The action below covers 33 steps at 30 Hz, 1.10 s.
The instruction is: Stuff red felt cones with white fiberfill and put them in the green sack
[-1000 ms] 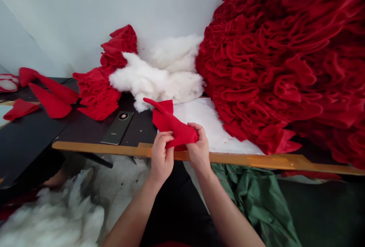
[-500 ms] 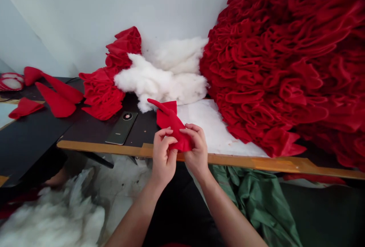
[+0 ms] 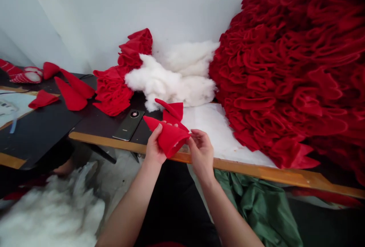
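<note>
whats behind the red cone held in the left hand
Behind the red cone, more red fabric lies partly over a white sheet, with white stuffing beyond. Whatever the cone covers there cannot be seen.

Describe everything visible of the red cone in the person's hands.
The red cone is plain, soft-looking, felt-like cloth, its point toward the upper left of the picture and its wide, open end facing down and right. It lies tilted in the left hand, thumb on its near side, while the right hand seems to pinch the rim. It is held near the table's front edge; whether anything fills it is unclear.
</note>
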{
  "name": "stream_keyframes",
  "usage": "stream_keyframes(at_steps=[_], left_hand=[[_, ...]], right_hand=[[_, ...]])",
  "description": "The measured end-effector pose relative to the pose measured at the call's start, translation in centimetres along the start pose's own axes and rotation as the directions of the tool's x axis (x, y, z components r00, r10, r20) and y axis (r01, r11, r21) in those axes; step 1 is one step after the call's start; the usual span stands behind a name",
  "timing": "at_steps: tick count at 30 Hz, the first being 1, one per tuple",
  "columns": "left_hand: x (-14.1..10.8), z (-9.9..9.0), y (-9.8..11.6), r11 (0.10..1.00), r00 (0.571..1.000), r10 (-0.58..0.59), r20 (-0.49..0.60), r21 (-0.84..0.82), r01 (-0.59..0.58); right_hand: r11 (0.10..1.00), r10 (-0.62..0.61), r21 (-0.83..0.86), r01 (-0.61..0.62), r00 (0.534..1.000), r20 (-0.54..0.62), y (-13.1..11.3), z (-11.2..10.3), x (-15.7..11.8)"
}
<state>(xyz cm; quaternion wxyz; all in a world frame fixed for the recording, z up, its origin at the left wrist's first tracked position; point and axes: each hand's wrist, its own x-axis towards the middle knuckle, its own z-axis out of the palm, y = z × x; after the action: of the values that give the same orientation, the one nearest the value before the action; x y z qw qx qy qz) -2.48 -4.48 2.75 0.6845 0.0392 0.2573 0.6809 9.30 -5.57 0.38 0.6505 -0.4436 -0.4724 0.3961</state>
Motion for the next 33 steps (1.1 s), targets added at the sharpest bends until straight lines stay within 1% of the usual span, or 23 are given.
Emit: stream_keyframes(at_steps=[1, 2, 3, 4, 5, 6, 7, 9, 10, 11, 12, 13, 15, 16, 17, 19, 21, 24, 27, 29, 30, 31, 33], left_hand=[[0.2, 0.1, 0.1, 1.000, 0.998, 0.026, -0.049, 0.007, -0.025], [0.3, 0.2, 0.1, 0.998, 0.994, 0.065, -0.084, 0.030, -0.063], [0.5, 0.4, 0.0, 0.993, 0.989, 0.108, -0.101, 0.059, -0.103], [0.5, 0.5, 0.0, 0.987, 0.985, 0.143, -0.094, 0.081, -0.135], [0.5, 0.6, -0.1, 0.983, 0.985, 0.162, -0.061, 0.092, -0.156], [0.4, 0.6, -0.2, 0.982, 0.986, 0.165, -0.004, 0.091, -0.164], [0.3, 0.6, -0.2, 0.983, 0.985, 0.157, 0.065, 0.084, -0.163], [0.1, 0.3, 0.2, 0.982, 0.969, 0.139, 0.204, 0.095, -0.161], [0.0, 0.1, 0.4, 0.976, 0.957, 0.140, 0.254, 0.126, -0.176], [0.1, -0.1, 0.8, 0.964, 0.947, 0.152, 0.281, 0.168, -0.205], [0.1, -0.4, 1.1, 0.948, 0.940, 0.171, 0.294, 0.211, -0.239], [0.3, -0.6, 1.4, 0.930, 0.935, 0.195, 0.297, 0.248, -0.272], [0.5, -0.8, 1.7, 0.905, 0.929, 0.233, 0.287, 0.285, -0.315], [0.6, -0.8, 1.7, 0.904, 0.932, 0.240, 0.272, 0.286, -0.316], [0.6, -0.8, 1.6, 0.910, 0.939, 0.232, 0.255, 0.284, -0.302], [0.6, -0.7, 1.3, 0.929, 0.958, 0.203, 0.204, 0.268, -0.254], [0.4, -0.5, 1.0, 0.948, 0.973, 0.176, 0.149, 0.241, -0.208], [0.0, -0.3, 0.8, 0.962, 0.982, 0.162, 0.099, 0.206, -0.179], [-0.5, 0.0, 0.6, 0.972, 0.989, 0.106, 0.100, 0.201, -0.124], [-0.8, 0.3, 0.2, 0.974, 0.989, 0.079, 0.122, 0.204, -0.103], [-0.9, 0.4, 0.0, 0.973, 0.988, 0.084, 0.130, 0.203, -0.110], [-0.9, 0.6, -0.3, 0.972, 0.987, 0.098, 0.130, 0.202, -0.124], [-0.9, 0.9, -1.0, 0.968, 0.986, 0.111, 0.126, 0.210, -0.136]], right_hand=[[0.987, -0.121, -0.110, 0.117, 0.992, -0.038, 0.2, -0.2, -0.4], [0.951, -0.240, -0.209, 0.230, 0.970, -0.024, 0.3, -0.4, -0.9], [0.904, -0.327, -0.281, 0.323, 0.944, 0.034, 0.4, -0.3, -1.3], [0.866, -0.372, -0.318, 0.386, 0.922, 0.107, 0.5, -0.1, -1.6], [0.851, -0.379, -0.322, 0.414, 0.910, 0.167, 0.6, 0.3, -1.8], [0.864, -0.361, -0.300, 0.405, 0.913, 0.191, 0.7, 0.7, -1.9], [0.895, -0.325, -0.255, 0.365, 0.927, 0.186, 0.8, 1.3, -1.9], [0.965, -0.212, -0.123, 0.232, 0.965, 0.158, 0.9, 2.3, -1.5], [0.985, -0.155, -0.056, 0.165, 0.977, 0.150, 0.9, 2.8, -1.3], [0.994, -0.109, -0.006, 0.111, 0.983, 0.145, 0.9, 3.1, -1.1], [0.996, -0.084, 0.020, 0.083, 0.987, 0.137, 0.8, 3.4, -0.9], [0.996, -0.090, 0.019, 0.088, 0.988, 0.123, 0.8, 3.6, -0.8], [0.981, -0.181, -0.056, 0.185, 0.981, 0.068, 0.8, 3.7, -0.8], [0.958, -0.256, -0.123, 0.259, 0.966, 0.034, 0.8, 3.7, -0.9], [0.922, -0.339, -0.196, 0.333, 0.941, 0.004, 0.8, 3.7, -1.0], [0.834, -0.476, -0.320, 0.449, 0.879, -0.007, 0.9, 3.5, -1.0], [0.749, -0.560, -0.388, 0.537, 0.826, 0.062, 1.0, 3.3, -1.0], [0.630, -0.618, -0.433, 0.644, 0.754, 0.222, 1.0, 3.0, -0.5], [0.539, -0.662, -0.412, 0.735, 0.672, 0.332, 0.7, 2.4, 0.1], [0.506, -0.687, -0.372, 0.778, 0.625, 0.371, 0.5, 1.9, 0.4], [0.500, -0.700, -0.363, 0.786, 0.614, 0.365, 0.4, 1.6, 0.5], [0.502, -0.711, -0.364, 0.784, 0.614, 0.342, 0.4, 1.3, 0.5], [0.521, -0.708, -0.381, 0.764, 0.636, 0.307, 0.5, 0.6, 0.5]])
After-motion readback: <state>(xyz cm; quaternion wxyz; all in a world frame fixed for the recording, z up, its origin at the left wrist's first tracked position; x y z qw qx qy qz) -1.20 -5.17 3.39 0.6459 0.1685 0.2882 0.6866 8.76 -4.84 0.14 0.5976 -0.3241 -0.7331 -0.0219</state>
